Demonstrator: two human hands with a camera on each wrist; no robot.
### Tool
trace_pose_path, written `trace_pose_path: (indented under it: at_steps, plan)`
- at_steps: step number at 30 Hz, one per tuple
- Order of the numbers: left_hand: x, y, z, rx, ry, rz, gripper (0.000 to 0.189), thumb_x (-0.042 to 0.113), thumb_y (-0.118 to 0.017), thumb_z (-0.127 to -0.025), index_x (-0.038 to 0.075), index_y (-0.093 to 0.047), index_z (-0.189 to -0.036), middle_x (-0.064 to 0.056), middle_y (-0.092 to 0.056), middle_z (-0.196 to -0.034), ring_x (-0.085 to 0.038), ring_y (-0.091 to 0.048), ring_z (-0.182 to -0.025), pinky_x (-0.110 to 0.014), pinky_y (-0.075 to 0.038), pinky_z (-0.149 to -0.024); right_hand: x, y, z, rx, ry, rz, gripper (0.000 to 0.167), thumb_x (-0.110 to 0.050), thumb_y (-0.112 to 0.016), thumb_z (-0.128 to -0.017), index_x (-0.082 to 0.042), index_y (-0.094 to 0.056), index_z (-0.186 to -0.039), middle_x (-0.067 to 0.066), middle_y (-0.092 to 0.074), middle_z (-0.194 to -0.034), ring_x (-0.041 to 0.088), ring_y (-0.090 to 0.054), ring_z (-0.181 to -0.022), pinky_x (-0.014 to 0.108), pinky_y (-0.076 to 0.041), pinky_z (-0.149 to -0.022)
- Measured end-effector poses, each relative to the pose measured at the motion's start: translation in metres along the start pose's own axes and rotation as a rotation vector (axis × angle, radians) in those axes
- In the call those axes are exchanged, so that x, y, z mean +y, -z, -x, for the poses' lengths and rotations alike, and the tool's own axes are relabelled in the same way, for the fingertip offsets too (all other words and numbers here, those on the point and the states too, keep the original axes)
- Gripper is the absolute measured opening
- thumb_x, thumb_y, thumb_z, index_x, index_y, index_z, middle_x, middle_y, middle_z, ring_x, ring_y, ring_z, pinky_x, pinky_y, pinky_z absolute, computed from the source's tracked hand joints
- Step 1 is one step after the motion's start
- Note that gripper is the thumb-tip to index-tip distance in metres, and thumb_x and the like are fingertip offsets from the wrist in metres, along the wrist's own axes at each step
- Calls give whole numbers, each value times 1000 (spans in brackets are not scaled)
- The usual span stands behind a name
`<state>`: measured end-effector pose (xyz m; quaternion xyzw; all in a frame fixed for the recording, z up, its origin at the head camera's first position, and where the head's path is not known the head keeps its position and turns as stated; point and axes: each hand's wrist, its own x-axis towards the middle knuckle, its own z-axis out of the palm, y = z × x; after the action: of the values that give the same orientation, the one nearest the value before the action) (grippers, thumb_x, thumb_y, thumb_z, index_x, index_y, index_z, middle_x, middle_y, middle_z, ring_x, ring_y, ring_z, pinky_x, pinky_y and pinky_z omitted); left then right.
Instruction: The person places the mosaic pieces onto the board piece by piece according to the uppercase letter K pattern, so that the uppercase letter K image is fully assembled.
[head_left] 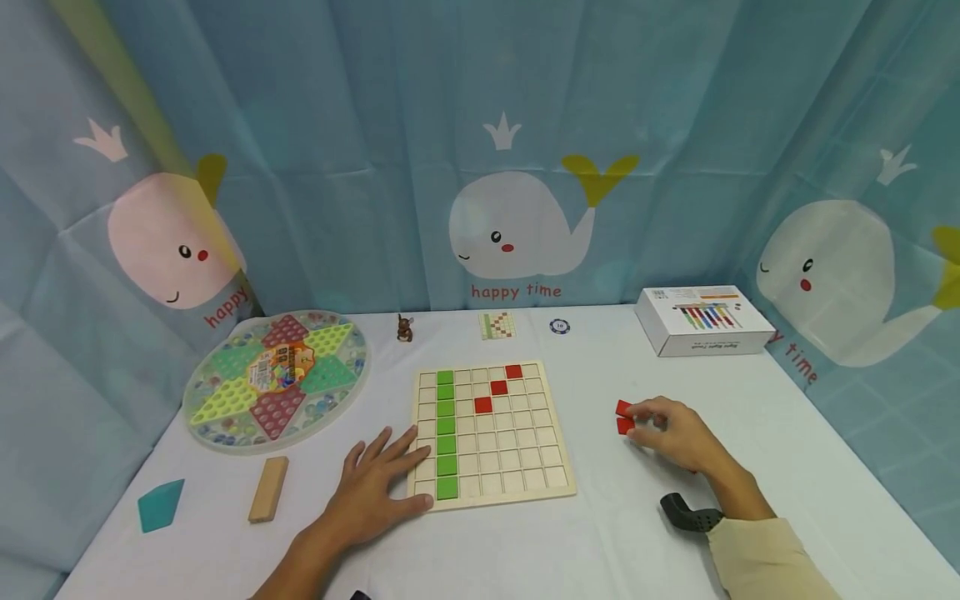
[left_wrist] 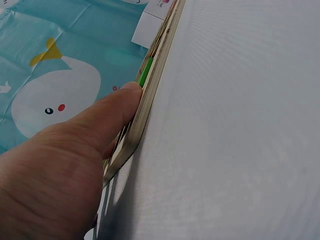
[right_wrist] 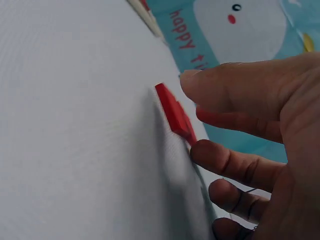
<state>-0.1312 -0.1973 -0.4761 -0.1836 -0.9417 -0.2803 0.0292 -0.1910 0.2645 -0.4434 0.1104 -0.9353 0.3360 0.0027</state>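
A square wooden grid board (head_left: pixel 517 497) lies on the table, with a column of green tiles (head_left: pixel 446 425) near its left side and a diagonal of three red tiles (head_left: pixel 498 387). My left hand (head_left: pixel 367 496) rests at the board's lower left corner, fingers spread over its left edge. In the left wrist view the thumb (left_wrist: pixel 112 112) presses on the board's rim beside a green tile (left_wrist: pixel 145 71). Right of the board, my right hand (head_left: pixel 671 433) reaches to loose red tiles (head_left: pixel 625 426). Its thumb and fingers stand apart right at a red tile (right_wrist: pixel 172 110).
A round star-patterned marble game board (head_left: pixel 277 379) lies at the left, with a wooden block (head_left: pixel 268 490) and a teal piece (head_left: pixel 161 506) before it. Along the back are a small brown figurine (head_left: pixel 405 327), a pattern card (head_left: pixel 498 326), a chip (head_left: pixel 559 326) and a white box (head_left: pixel 705 321).
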Motion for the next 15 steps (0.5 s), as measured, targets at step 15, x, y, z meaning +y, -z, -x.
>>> trace_pose_path:
  at_steps: [15]
  plan:
    - [0, 0, 0, 13, -11, -9, 70, 60, -71, -77, 20, -61, -133, -1, -38, -151, -39, -21, -140, -61, -6, -106, 4, -5, -2, -19, 25, 86, 22, -11, -78, -79, -11, -71, -99, 1, -58, -96, 23, -49, -85, 39, -45, -71]
